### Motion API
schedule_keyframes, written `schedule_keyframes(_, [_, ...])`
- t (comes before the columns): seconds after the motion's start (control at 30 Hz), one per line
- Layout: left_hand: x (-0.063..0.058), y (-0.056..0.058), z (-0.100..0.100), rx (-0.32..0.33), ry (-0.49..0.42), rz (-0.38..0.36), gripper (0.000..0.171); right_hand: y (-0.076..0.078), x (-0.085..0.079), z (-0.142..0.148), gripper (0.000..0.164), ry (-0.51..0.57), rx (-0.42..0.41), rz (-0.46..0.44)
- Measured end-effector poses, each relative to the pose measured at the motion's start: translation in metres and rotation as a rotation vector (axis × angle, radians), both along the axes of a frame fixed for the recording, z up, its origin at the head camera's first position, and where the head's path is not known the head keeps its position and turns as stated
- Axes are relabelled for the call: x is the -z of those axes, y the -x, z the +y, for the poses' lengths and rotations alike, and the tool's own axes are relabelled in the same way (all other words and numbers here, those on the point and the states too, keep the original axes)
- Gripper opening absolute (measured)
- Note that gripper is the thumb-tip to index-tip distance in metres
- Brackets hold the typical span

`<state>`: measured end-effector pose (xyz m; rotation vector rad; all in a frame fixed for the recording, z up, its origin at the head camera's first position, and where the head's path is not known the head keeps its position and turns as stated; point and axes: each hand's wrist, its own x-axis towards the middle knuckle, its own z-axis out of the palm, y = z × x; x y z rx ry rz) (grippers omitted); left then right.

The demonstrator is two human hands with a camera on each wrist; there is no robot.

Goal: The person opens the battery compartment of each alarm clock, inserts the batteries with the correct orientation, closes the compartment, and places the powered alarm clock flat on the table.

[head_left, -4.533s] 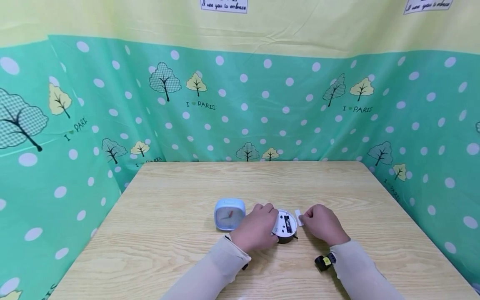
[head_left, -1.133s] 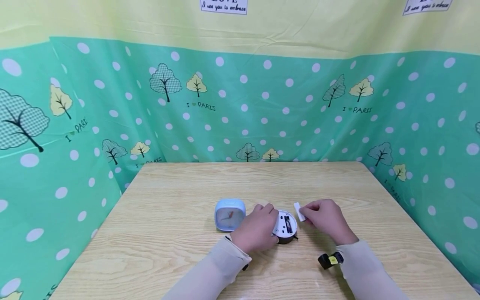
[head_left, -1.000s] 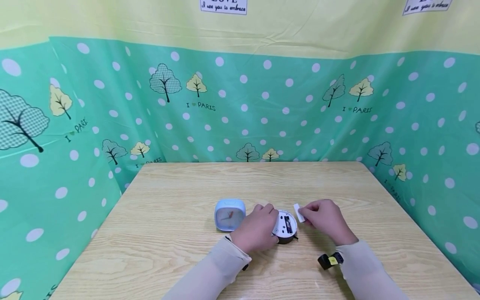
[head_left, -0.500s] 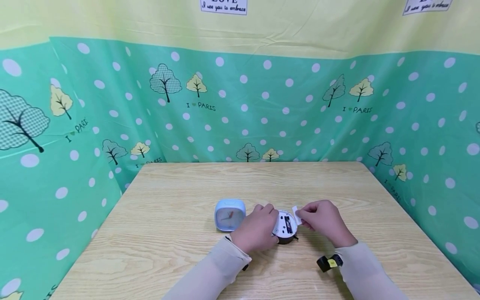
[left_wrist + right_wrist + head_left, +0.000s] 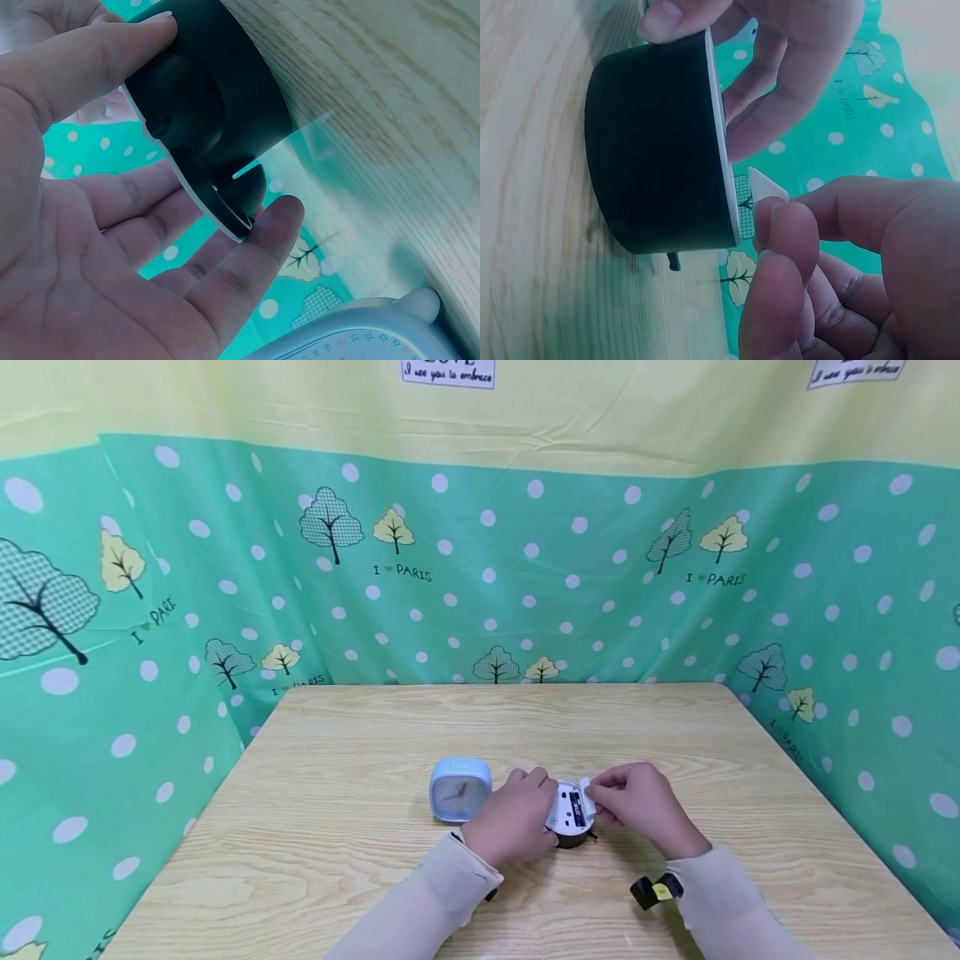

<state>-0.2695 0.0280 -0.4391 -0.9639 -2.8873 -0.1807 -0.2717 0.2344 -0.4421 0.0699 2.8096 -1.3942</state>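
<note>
A round black alarm clock (image 5: 660, 150) lies face down on the table, its white back (image 5: 558, 811) turned up. In the back's open compartment sits a dark battery (image 5: 577, 810). My left hand (image 5: 513, 818) grips the clock from its left side, thumb on the black casing in the left wrist view. My right hand (image 5: 641, 803) pinches a small white battery cover (image 5: 587, 790) between thumb and fingertips. In the head view the cover overlaps the clock's right rim, beside the battery; the right wrist view shows it tilted just off the back.
A light blue square alarm clock (image 5: 460, 767) stands upright just left of my left hand. A black wrist camera (image 5: 647, 892) hangs under my right wrist. The wooden table (image 5: 360, 727) ends at a green dotted curtain (image 5: 525, 602).
The battery cover, lying right of the clock at first, was picked up by my right hand and has moved left to the clock's rim. My left hand and both clocks stayed put.
</note>
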Motion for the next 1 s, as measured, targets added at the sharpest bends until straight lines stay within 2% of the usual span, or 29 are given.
schedule_keyframes(0.23, [0.000,0.000,0.000,-0.003,-0.005,-0.005,0.063,-0.002,0.002,-0.005,0.017,0.011,0.000,-0.024])
schedule_keyframes(0.47, [0.000,-0.001,0.000,0.003,-0.008,0.005,0.062,-0.002,0.004,-0.009,0.015,-0.020,-0.016,0.006])
schedule_keyframes(0.77, [0.001,0.000,0.000,0.006,-0.017,0.026,0.059,-0.005,0.003,-0.011,0.011,-0.106,-0.028,0.050])
schedule_keyframes(1.0, [0.002,0.000,-0.001,0.009,-0.014,0.035,0.059,-0.004,0.004,-0.008,0.014,-0.182,-0.014,0.099])
